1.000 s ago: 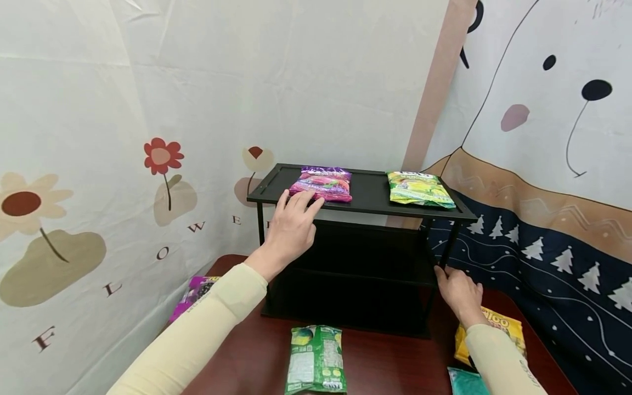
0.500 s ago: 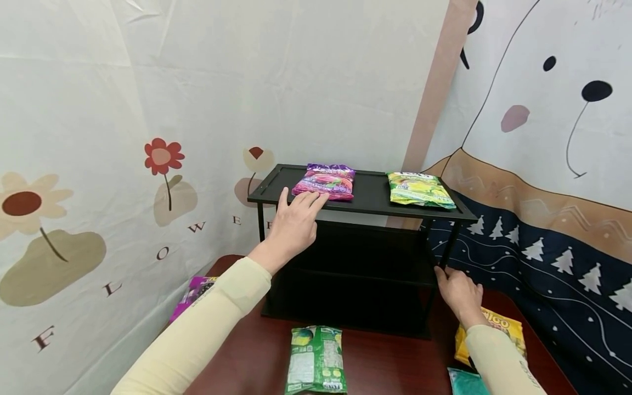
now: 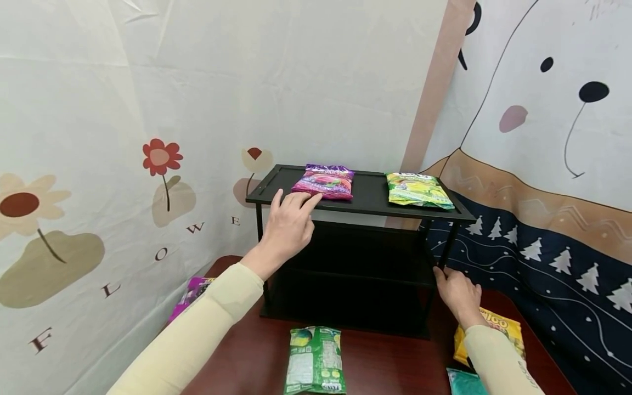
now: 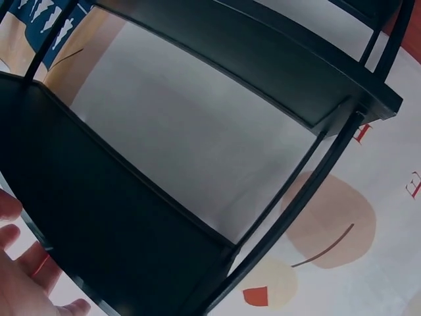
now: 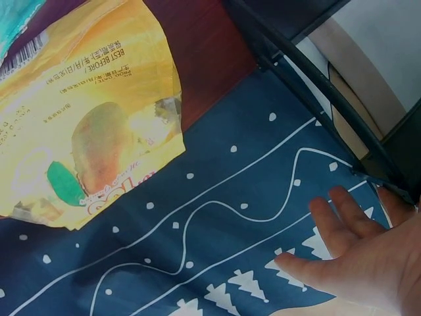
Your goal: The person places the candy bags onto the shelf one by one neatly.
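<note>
A purple-pink candy bag (image 3: 324,182) lies flat on the left part of the top tier of a black shelf rack (image 3: 366,189). My left hand (image 3: 288,222) is at the tier's front edge, its fingers extended by the bag's near edge; whether they touch the bag I cannot tell. Toward the right of the same tier lies a yellow-green candy bag (image 3: 418,190). My right hand (image 3: 458,293) is at the rack's front right post. In the right wrist view its fingers (image 5: 335,230) are loosely spread, the uppermost by the post; the thumb is hidden there.
A green bag (image 3: 316,359) lies on the dark red table (image 3: 375,356) before the rack. Yellow (image 3: 508,332) and teal (image 3: 464,381) bags lie at right, partly behind the right forearm. A purple bag (image 3: 190,296) sits at left. Printed cloth walls stand behind and at right.
The purple-pink bag has shifted slightly back and to the right on the top tier. My left hand has drawn back a little from it. The right hand has stayed at the post.
</note>
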The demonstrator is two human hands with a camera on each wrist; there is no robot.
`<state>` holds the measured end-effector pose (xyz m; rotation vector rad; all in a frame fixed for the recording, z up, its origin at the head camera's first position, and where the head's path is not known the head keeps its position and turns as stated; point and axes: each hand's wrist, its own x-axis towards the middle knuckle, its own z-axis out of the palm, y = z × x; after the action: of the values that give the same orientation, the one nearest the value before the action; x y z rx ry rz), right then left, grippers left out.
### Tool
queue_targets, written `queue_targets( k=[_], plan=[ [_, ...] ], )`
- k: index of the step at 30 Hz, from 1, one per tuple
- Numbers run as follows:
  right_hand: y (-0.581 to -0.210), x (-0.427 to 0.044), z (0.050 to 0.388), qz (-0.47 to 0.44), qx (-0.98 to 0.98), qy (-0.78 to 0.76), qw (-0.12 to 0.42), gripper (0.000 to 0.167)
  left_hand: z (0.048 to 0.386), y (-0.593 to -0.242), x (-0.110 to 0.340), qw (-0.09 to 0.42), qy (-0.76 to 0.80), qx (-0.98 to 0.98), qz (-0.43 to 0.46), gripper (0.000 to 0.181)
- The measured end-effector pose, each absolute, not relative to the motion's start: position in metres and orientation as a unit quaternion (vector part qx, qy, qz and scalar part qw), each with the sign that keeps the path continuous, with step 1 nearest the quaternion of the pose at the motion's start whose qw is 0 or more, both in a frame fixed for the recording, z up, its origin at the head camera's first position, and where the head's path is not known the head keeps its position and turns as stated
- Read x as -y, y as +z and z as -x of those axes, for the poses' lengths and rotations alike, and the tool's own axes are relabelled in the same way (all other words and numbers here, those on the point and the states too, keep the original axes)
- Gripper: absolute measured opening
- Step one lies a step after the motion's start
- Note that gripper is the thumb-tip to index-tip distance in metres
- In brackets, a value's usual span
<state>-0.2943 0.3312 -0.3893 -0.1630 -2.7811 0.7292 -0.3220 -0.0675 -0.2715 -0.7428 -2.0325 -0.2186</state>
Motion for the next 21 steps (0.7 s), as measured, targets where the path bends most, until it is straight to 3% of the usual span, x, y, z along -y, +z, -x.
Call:
queue_targets(
  k=[11, 21],
  plan=[
    [-0.390, -0.330, 0.294, 0.058, 0.955, 0.252, 0.145, 0.062, 0.320, -0.282, 0.090, 0.508, -0.133, 0.800, 0.291, 0.039],
    [-0.393, -0.331, 0.295, 0.053, 0.955, 0.248, 0.157, 0.059, 0.314, -0.300, 0.099, 0.503, -0.144, 0.801, 0.292, 0.038]
  ],
)
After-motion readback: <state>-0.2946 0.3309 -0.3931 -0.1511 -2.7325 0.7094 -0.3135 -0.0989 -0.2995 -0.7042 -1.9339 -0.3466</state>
